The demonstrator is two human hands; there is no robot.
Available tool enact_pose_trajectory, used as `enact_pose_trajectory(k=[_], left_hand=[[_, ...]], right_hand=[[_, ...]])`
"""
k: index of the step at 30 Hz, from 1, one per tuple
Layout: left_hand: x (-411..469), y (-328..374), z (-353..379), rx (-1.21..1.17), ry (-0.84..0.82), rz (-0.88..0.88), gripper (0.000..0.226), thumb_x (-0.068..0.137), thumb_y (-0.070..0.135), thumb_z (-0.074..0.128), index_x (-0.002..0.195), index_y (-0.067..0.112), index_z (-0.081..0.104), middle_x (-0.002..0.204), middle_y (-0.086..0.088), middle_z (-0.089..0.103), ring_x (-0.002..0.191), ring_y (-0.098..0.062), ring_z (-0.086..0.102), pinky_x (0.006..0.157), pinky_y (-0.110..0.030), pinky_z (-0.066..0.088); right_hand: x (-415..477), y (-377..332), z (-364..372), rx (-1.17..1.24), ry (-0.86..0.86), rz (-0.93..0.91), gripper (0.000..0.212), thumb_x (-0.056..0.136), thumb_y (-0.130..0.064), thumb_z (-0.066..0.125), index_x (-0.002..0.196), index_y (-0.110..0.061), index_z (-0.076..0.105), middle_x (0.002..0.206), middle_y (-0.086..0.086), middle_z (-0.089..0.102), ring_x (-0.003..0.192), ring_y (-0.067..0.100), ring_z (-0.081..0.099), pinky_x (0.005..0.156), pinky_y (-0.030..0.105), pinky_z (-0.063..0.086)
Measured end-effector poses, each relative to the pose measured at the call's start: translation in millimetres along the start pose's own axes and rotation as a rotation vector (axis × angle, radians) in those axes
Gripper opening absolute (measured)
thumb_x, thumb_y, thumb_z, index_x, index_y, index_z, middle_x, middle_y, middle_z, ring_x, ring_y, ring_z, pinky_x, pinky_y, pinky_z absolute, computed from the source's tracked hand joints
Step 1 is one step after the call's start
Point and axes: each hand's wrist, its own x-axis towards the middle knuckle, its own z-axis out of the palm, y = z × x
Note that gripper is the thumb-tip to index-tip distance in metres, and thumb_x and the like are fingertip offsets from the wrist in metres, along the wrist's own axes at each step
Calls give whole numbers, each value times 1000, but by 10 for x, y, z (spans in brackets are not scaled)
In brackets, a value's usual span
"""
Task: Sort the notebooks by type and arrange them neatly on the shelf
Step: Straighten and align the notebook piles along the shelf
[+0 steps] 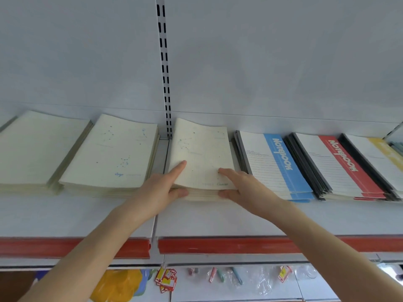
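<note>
Left hand (161, 188) and right hand (242, 188) each pinch a front corner of the cream "Cancer" stack (202, 153) (neighbours: "Virgo" stack (109, 153), blue "Notebook" stack (277, 162)).

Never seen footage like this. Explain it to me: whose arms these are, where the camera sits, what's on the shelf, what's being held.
No machine here: these are a person's bare arms, filmed by one wide-angle camera worn on the head, looking forward and down. A white shelf carries flat piles of notebooks. From the left there are two cream stacks, the middle stack, also cream, then a blue stack, a red stack and a yellow stack. The left hand and right hand both grip the middle stack's front edge, a finger on top and thumb at the front.
</note>
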Motion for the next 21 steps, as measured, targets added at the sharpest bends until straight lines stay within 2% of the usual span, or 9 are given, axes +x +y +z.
enact_pose_trajectory(k=[4, 5, 6, 8, 9, 13, 17, 19, 21], left_hand=[[-21, -10, -15, 23, -31, -40, 89, 84, 28, 67, 147, 40, 4, 109, -12, 54, 81, -8, 53, 72, -18, 38], [-16, -2, -4, 14, -19, -44, 88, 85, 25, 66, 147, 39, 5, 108, -14, 55, 84, -9, 55, 72, -17, 38], [-2, 2, 17, 14, -4, -40, 87, 86, 24, 65, 148, 37, 6, 96, -12, 56, 80, -10, 55, 69, -16, 38], [22, 5, 51, 69, 17, -10, 85, 88, 23, 62, 149, 33, 4, 68, -1, 41, 60, -7, 44, 59, -14, 34], [25, 3, 63, 98, 23, 2, 85, 89, 24, 61, 149, 32, 2, 65, 2, 34, 57, -7, 38, 58, -15, 32], [26, -43, 91, 140, 28, -3, 93, 86, 26, 65, 146, 37, -5, 69, 6, 33, 60, -4, 37, 56, -15, 31], [53, -65, 145, 162, 128, 11, 84, 89, 20, 61, 148, 33, 1, 71, 5, 36, 66, -7, 40, 61, -20, 30], [48, -91, 176, 153, 175, 21, 83, 89, 21, 61, 148, 34, 3, 76, 2, 43, 74, -12, 46, 68, -23, 34], [32, -111, 191, 137, 188, 25, 87, 88, 21, 62, 147, 35, -1, 86, -3, 50, 79, -16, 50, 74, -25, 41]], right_hand=[[11, 7, -45, 9, -38, -12, 68, 86, -31, 64, 143, -29, 26, 127, 3, 47, 89, 12, 44, 79, 23, 37], [31, 10, -60, 40, -24, -5, 66, 85, -30, 65, 141, -28, 30, 121, 4, 51, 87, 14, 47, 77, 25, 41], [50, 14, -76, 65, -6, 0, 63, 85, -29, 65, 139, -27, 32, 116, 3, 53, 86, 17, 50, 76, 27, 44], [61, 12, -83, 61, -5, 0, 62, 86, -30, 64, 138, -26, 31, 120, 3, 52, 89, 18, 51, 78, 29, 45], [51, 13, -73, 42, -16, -5, 65, 85, -31, 64, 140, -27, 28, 125, 3, 49, 91, 16, 49, 79, 28, 43], [4, 15, 5, -57, -49, -16, 90, 79, -33, 71, 146, -29, 11, 138, 3, 36, 100, 16, 47, 83, 24, 37], [53, 3, 70, -44, 34, -14, 77, 86, -21, 63, 145, -25, 14, 134, 9, 39, 111, 24, 48, 89, 31, 42], [41, -6, 100, -17, 45, -11, 75, 88, -19, 61, 145, -25, 15, 134, 10, 39, 112, 26, 48, 93, 36, 44], [17, 6, 105, -4, 54, -20, 74, 88, -19, 61, 146, -25, 15, 134, 8, 38, 111, 24, 49, 93, 35, 44]])
